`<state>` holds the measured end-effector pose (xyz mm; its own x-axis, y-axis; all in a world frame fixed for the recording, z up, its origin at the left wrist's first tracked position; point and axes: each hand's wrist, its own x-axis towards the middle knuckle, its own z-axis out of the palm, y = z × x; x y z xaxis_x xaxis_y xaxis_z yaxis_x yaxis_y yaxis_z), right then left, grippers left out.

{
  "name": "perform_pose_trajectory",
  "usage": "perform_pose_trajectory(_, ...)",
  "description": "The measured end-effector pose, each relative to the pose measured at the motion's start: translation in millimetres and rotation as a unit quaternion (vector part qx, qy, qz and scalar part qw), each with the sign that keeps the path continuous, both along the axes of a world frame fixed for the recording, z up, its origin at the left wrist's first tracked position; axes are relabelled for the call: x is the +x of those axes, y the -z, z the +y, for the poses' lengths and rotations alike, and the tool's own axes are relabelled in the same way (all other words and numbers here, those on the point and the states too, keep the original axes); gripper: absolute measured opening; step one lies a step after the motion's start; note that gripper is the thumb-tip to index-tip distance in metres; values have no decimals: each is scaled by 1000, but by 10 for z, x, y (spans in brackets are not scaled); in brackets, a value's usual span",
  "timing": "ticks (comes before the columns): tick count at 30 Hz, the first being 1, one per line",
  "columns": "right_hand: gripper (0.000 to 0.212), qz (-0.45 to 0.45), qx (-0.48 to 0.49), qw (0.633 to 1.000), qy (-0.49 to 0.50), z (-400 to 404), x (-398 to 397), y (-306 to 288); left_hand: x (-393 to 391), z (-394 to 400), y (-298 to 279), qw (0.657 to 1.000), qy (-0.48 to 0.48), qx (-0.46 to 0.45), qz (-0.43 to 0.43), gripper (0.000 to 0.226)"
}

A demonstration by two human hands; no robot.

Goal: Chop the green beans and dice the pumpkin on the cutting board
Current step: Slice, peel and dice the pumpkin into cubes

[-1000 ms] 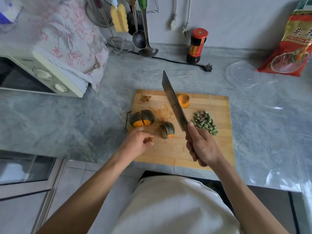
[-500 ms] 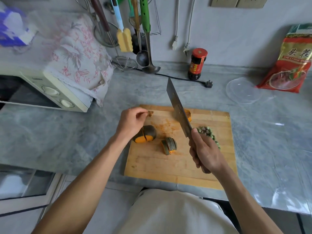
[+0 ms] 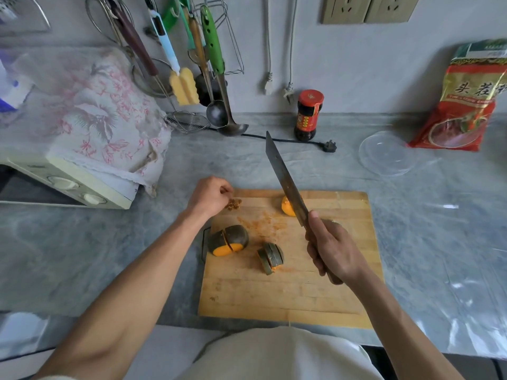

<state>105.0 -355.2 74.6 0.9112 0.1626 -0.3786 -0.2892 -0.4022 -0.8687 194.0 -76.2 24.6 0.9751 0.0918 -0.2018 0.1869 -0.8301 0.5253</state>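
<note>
A wooden cutting board (image 3: 288, 294) lies on the counter. My right hand (image 3: 333, 250) grips the handle of a cleaver (image 3: 285, 182), whose blade is raised and points away over the board. A large dark-skinned pumpkin chunk (image 3: 227, 239), partly sliced, sits at the board's left edge. A smaller sliced chunk (image 3: 270, 257) lies beside it, and an orange piece (image 3: 288, 205) sits behind the blade. My left hand (image 3: 210, 196) hovers at the far-left corner, its fingertips pinched together at a small pile of pumpkin scraps (image 3: 233, 204). The chopped green beans are hidden behind my right hand.
A microwave (image 3: 68, 182) under a floral cloth (image 3: 104, 119) stands at the left. Hanging utensils (image 3: 211, 64), a sauce jar (image 3: 308, 115), a loose plug (image 3: 327, 146), a clear plastic lid (image 3: 388, 153) and a red food bag (image 3: 466, 100) line the back of the counter.
My left hand picked a scrap from the board's middle and carried it to the far-left corner pile. My right hand and the cleaver stayed roughly where they were on the board; the view tilted up.
</note>
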Motion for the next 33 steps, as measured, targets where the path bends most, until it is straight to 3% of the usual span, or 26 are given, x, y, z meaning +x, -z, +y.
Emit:
perform_pose_trajectory(3,66,0,-2,1000,-4,-8,-24,34,-44,5,6,1000,9,2,-6,18)
perform_pose_trajectory(9,62,3,3,1000,-10,-31,-86,39,-139,-26,-72,998,-28,-22,-49,9)
perform_pose_trajectory(11,61,5,2,1000,-8,-56,-122,42,-226,-88,-110,997,14,-32,-71,13)
perform_pose_trajectory(16,60,14,-13,1000,-7,-163,-275,40,-572,-375,-129,974,223,-7,-51,30)
perform_pose_trajectory(19,58,20,-8,1000,-11,-205,-382,47,-707,-566,-172,935,343,89,4,48)
perform_pose_trajectory(22,58,35,0,999,1,-253,-542,98,-794,-728,-154,867,462,182,42,61)
perform_pose_trajectory(24,57,45,7,999,12,-293,-662,134,-798,-781,-102,825,514,226,66,65)
perform_pose_trajectory(26,57,51,13,998,21,-321,-765,161,-771,-799,-41,811,533,229,80,66)
perform_pose_trajectory(29,59,58,12,998,35,-369,-900,190,-746,-813,-1,834,510,186,96,58)
perform_pose_trajectory(33,61,66,1,997,35,-431,-1026,233,-895,-825,32,909,394,101,86,52)
